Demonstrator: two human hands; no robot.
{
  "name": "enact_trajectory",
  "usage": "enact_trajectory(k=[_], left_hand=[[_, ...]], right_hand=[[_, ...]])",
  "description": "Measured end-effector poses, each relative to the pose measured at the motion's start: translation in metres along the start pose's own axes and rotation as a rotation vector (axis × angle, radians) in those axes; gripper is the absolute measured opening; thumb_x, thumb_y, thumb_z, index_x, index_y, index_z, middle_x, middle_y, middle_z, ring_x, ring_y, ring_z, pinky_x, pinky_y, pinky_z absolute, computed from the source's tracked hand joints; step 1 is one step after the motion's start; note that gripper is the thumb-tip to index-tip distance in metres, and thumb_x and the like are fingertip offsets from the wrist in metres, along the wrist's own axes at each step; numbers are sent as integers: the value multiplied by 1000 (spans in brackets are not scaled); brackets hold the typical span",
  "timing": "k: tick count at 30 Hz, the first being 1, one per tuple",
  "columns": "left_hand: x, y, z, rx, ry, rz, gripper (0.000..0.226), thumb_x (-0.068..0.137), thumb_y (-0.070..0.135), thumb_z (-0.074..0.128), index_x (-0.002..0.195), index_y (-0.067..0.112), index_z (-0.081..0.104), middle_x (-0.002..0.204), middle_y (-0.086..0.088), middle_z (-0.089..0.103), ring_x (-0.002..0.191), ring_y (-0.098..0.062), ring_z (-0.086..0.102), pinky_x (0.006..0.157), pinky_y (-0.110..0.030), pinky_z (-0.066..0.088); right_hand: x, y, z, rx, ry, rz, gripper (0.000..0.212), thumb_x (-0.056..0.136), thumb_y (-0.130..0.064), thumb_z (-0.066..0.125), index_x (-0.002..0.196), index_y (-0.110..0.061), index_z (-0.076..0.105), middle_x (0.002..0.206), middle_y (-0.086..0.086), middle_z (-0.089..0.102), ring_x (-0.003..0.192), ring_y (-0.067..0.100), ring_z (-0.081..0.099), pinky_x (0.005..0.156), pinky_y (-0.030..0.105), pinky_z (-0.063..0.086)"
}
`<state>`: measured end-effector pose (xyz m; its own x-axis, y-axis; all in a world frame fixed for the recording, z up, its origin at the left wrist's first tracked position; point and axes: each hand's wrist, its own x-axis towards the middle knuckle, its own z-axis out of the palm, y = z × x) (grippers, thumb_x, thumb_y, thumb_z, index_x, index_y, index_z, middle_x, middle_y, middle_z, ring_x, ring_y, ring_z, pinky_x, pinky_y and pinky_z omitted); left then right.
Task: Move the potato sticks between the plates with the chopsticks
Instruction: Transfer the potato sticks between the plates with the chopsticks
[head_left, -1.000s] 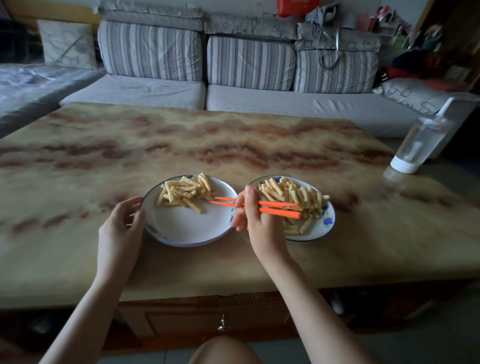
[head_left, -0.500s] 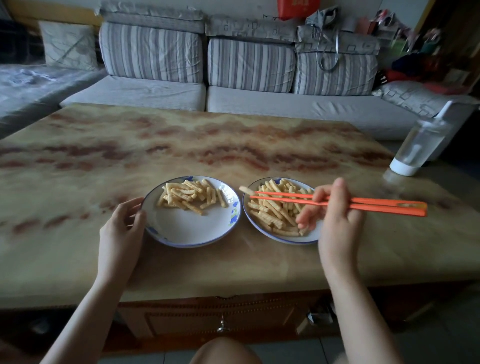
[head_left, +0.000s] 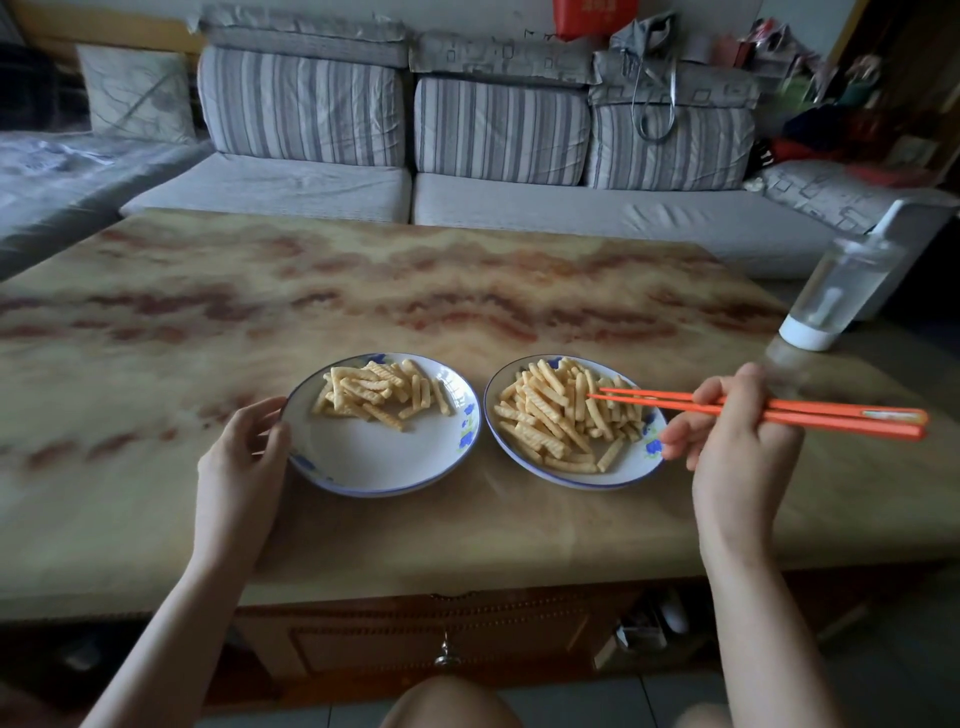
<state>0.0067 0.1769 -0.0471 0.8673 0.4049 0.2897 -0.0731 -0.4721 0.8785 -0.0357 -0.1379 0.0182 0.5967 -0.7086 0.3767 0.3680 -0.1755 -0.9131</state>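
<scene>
Two plates sit side by side on the table (head_left: 467, 530), toward its near edge. Left plate (head_left: 374, 457): potato sticks (head_left: 379, 389) heaped at its far side. Right plate (head_left: 631, 462): sticks across most of it. Left hand (head_left: 239, 467) at the left plate's left rim. Right hand (head_left: 737, 447) right of the right plate, chopsticks (head_left: 810, 413) tips over its pile. Bottle (head_left: 836, 291) at the table's far right; sofa (head_left: 498, 130) behind.

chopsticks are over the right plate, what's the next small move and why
Probably close the chopsticks on one top stick: their tips sit slightly apart on the pile in the right plate and seem empty, while the left hand steadies the left plate.
</scene>
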Motion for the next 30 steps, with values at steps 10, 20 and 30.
enact_trajectory(k=[10, 20, 30], left_hand=[[-1, -1, -1, 6, -4, 3, 30, 93, 13, 52, 121, 15, 62, 113, -3, 66, 92, -7, 54, 79, -20, 36], [0, 0, -1, 9, -5, 0, 31, 93, 13, 52, 122, 16, 62, 116, -2, 65, 93, -5, 53, 79, -19, 35], [-1, 1, -1, 12, 0, -10, 31, 93, 12, 52, 122, 16, 62, 116, -1, 65, 94, -5, 52, 81, -21, 35]], right_hand=[[-19, -10, 22, 183, -149, -4, 41, 104, -21, 30, 68, -9, 46, 40, 4, 48, 33, 15, 44, 37, 17, 31], [-54, 16, 65, 41, -580, -36, 37, 100, -32, 36, 71, -17, 52, 51, 16, 57, 43, 20, 50, 45, 19, 37], [-59, 21, 71, -6, -552, -9, 41, 101, -33, 35, 68, -15, 52, 51, 17, 57, 43, 20, 52, 45, 15, 37]])
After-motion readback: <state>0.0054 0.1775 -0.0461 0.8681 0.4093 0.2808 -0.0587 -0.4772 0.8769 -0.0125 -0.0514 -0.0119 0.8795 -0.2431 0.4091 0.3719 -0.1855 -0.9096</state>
